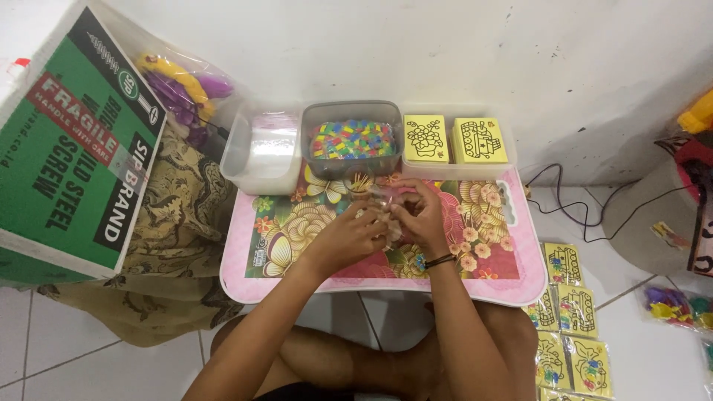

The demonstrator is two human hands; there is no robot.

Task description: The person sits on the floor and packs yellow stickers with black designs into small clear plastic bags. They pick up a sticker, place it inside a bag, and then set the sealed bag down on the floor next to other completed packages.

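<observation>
At the middle of the tabletop: both hands meet over the flowered surface, a little toward the far edge.
Left grip: the left hand (355, 232) is clenched on one side of a small clear plastic packet (381, 212), fingers curled over it.
Right grip: the right hand (420, 215) pinches the packet's other side from above; a dark band (439, 261) sits on that wrist.
Packet: held between the two hands just above the tabletop; its contents are too small and glossy to tell.
Tabletop: a small low pink tabletop (529, 276) with a floral print, standing on a white tiled floor (653, 349); the person's crossed legs lie under its near edge.
Far edge, middle: a grey tub (349, 167) of small mixed-colour pieces, just beyond the hands.
Far left corner: a clear tub (264, 152) with pale, clear contents, touching the grey tub's side.
Far right corner: a clear tray (505, 169) holding two stacks of yellow picture cards (454, 139), side by side.
Floor, right of the tabletop: several bagged yellow cards (568, 312) laid in a loose column, well apart from the hands; a black cable (575, 215) trails along the wall.
Floor, left of the tabletop: a green and white carton (70, 148) tilted on a patterned cloth (174, 245), with a bag of yellow and purple toys (182, 85) behind it.
</observation>
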